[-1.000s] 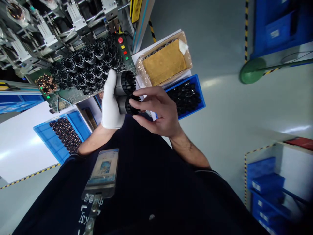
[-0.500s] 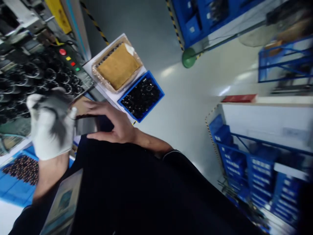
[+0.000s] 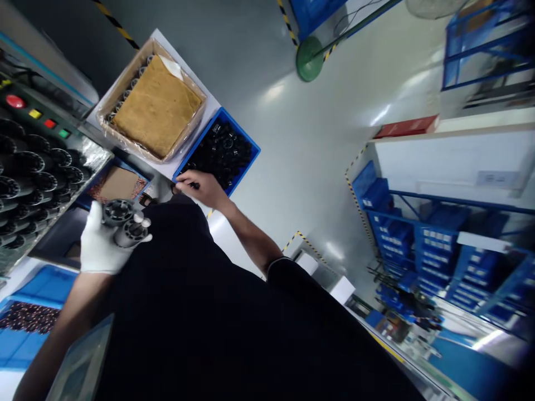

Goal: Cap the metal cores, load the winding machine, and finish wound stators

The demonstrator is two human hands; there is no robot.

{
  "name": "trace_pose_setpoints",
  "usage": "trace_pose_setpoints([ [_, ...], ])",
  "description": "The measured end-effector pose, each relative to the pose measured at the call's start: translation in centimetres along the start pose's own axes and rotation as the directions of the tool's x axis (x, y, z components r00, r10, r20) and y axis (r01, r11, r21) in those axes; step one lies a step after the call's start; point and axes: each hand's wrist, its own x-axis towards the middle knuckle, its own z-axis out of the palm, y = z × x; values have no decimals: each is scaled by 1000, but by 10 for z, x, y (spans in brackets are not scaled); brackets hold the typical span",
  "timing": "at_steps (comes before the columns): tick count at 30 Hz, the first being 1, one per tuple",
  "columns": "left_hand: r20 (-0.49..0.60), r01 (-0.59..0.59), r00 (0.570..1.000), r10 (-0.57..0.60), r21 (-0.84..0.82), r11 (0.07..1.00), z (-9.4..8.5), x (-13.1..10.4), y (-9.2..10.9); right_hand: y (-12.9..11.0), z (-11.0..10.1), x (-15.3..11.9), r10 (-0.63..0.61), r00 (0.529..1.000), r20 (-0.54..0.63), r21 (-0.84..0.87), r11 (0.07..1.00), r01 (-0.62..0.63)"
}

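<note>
The gloved left hand [image 3: 100, 239] is clamped around two metal cylinders [image 3: 129, 234], side by side, slotted ends showing, near the edge of the worktop [image 3: 96, 153] that carries rows of similar cylinders [image 3: 31, 161]. The bare right hand [image 3: 203, 187] is at the near edge of a blue bin [image 3: 246, 169] full of black parts [image 3: 225, 146], fingertips close together; whether they pinch anything, I cannot tell.
</note>
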Motion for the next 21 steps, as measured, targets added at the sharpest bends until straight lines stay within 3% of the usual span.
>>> trace_pose_setpoints([
  [2,-23,24,999,-24,-10,1000,11,5,7,44,-23,19,247,955,-163,-98,959,-265],
  [4,-41,17,999,-18,-28,999,25,7,12,81,-40,41,364,887,-283,-142,899,-414],
  [9,-67,11,998,-16,-73,997,52,3,12,133,-58,88,436,792,-428,-166,823,-543],
  [12,-83,-25,996,13,-146,989,55,1,7,149,-62,106,364,799,-479,-291,793,-536],
  [16,-110,1,993,-34,-287,958,51,1,9,170,-71,121,288,862,-417,-473,741,-476],
  [21,-89,89,987,-135,-395,914,41,3,20,189,-79,116,258,883,-393,-491,753,-438],
])
